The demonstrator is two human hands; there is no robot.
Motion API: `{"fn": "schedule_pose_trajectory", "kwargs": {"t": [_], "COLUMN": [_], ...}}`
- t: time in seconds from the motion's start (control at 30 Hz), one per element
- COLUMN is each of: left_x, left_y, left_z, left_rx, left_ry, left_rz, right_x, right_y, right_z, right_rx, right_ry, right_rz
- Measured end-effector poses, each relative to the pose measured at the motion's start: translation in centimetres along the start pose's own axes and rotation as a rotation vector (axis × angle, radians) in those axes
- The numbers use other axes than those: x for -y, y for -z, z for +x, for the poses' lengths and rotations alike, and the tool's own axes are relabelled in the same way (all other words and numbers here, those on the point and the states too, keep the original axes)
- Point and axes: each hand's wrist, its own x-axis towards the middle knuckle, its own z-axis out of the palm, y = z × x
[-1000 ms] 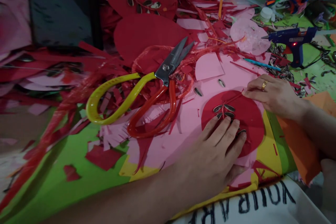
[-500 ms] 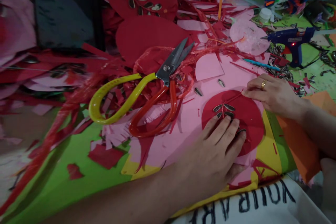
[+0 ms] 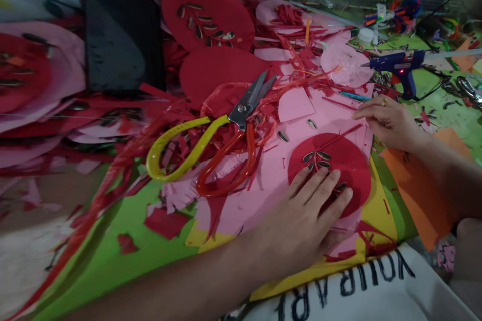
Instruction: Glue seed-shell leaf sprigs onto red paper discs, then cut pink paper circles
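My left hand (image 3: 301, 215) lies with fingers spread over the lower left part of a red paper circle (image 3: 354, 160), pressing on it. Under and above its fingertips, dark seed shells form a leafy sprig (image 3: 317, 159) on the circle. My right hand (image 3: 384, 118) is lifted at the circle's upper right, thumb and fingers together, close to the end of a thin red strip (image 3: 344, 134). Whether the fingers hold the strip cannot be made out. Two loose shells (image 3: 282, 136) rest on the pink paper (image 3: 263, 170) beyond the circle.
Scissors (image 3: 241, 110) with yellow and red handles lie open left of the circle. A blue glue gun (image 3: 402, 67) with a red light stands at the right. A black tablet-like object (image 3: 122, 42), red scraps and orange paper (image 3: 422, 195) lie around.
The camera view has shifted, showing more on the left. My right hand has moved off the circle's edge, up and away. A thin red strip now slants out past the circle. My left hand stays put.
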Motion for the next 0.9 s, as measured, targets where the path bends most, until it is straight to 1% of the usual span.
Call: {"fn": "schedule_pose_trajectory", "kwargs": {"t": [0.07,0.17,0.2,0.23,0.3,0.37,0.43,0.53,0.57,0.6,0.63,0.67,0.73,0.8,0.83,0.9], "left_x": [0.1,0.1,0.1,0.0,-0.2,-0.3,-0.1,1.0,1.5,2.1,2.7,3.2,4.1,4.6,4.8,5.2], "left_y": [0.1,0.5,0.7,1.0,1.6,2.0,2.2,2.3,2.4,2.6,2.9,3.2,4.1,5.2,5.7,6.6], "left_z": [-0.2,-0.3,-0.3,-0.2,-0.1,0.1,0.1,-0.2,-0.3,-0.3,-0.4,-0.3,0.2,1.0,1.5,2.5], "left_rx": [-0.085,-0.299,-0.346,-0.361,-0.322,-0.271,-0.274,-0.305,-0.296,-0.290,-0.306,-0.292,-0.222,-0.103,-0.038,0.049], "left_ry": [-0.068,-0.232,-0.279,-0.314,-0.341,-0.324,-0.278,-0.166,-0.115,-0.042,0.039,0.131,0.378,0.586,0.643,0.705], "left_rz": [0.010,-0.015,-0.029,-0.039,-0.029,0.014,0.071,0.182,0.221,0.260,0.271,0.264,0.263,0.273,0.280,0.283], "right_x": [-0.5,-1.6,-2.0,-2.3,-2.8,-3.1,-3.2,-3.3,-3.3,-3.3,-3.4,-3.4,-3.5,-3.4,-3.3,-2.9], "right_y": [-0.3,-0.6,-0.7,-0.8,-1.0,-1.3,-1.5,-1.8,-1.8,-1.9,-2.0,-2.0,-2.0,-1.8,-1.6,-0.9], "right_z": [0.0,0.0,0.0,0.0,0.0,-0.1,-0.1,-0.2,-0.2,-0.2,-0.1,-0.1,0.1,0.4,0.6,1.1], "right_rx": [-0.050,-0.100,-0.107,-0.110,-0.109,-0.106,-0.104,-0.109,-0.114,-0.119,-0.122,-0.121,-0.109,-0.092,-0.082,-0.047], "right_ry": [-0.025,-0.053,-0.062,-0.074,-0.097,-0.103,-0.096,-0.060,-0.045,-0.032,-0.024,-0.022,-0.030,-0.044,-0.048,-0.057], "right_rz": [0.007,0.026,0.027,0.022,-0.004,-0.040,-0.074,-0.111,-0.119,-0.125,-0.131,-0.137,-0.157,-0.187,-0.202,-0.230]}}
